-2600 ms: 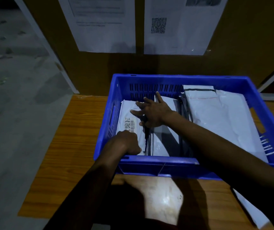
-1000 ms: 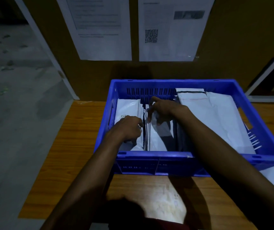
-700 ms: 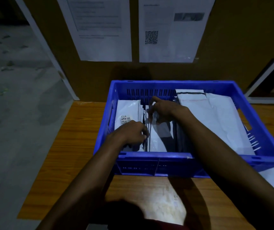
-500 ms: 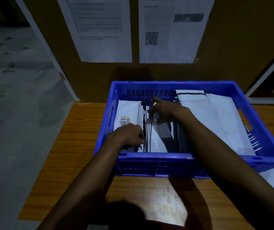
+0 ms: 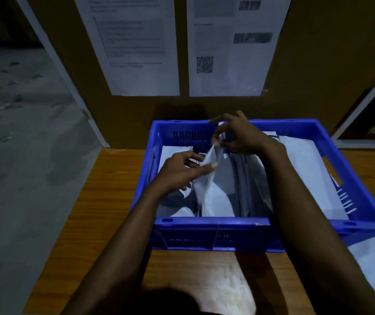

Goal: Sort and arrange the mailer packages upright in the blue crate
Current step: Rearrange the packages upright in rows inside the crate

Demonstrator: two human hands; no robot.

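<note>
Head view: a brown wooden table (image 5: pixel 104 223) is seen from above, with a blue slotted plastic crate (image 5: pixel 209 233) set on it before a brown board wall.
Risk, row: the dark grey upright mailers (image 5: pixel 250 185) in the crate's middle could be tipped sideways, it is judged, if the lifted mailer is dragged across them or pushed in too hard.
Risk, lifted mailer: the thin white plastic mailer (image 5: pixel 207 194) looks limp and is likely to fold or slump unless it is wedged between firmer neighbours.
Risk, grip: the slick film could be lost from a fingertip hold, and the mailer would then drop flat.
Crate, right part: a large white mailer (image 5: pixel 307 169) is laid slanting toward the right wall, not upright.
Crate, middle: grey and white mailers are stood on edge, close together.
Crate, left part: a smaller white mailer (image 5: pixel 175 151) is leaned toward the left wall; contact with the wall cannot be told.
Outside the crate: a further white mailer (image 5: pixel 372 258) is left on the table, just beside the near right corner.
Task's thing: the thin white plastic mailer is held over the crate's left-middle, its lower part down among the row.
Hand, left: the left hand (image 5: pixel 179 171) is pinched on the mailer's near upper edge.
Hand, right: the right hand (image 5: pixel 241 137) is pinched on the far top corner, raised near the far rim.
</note>
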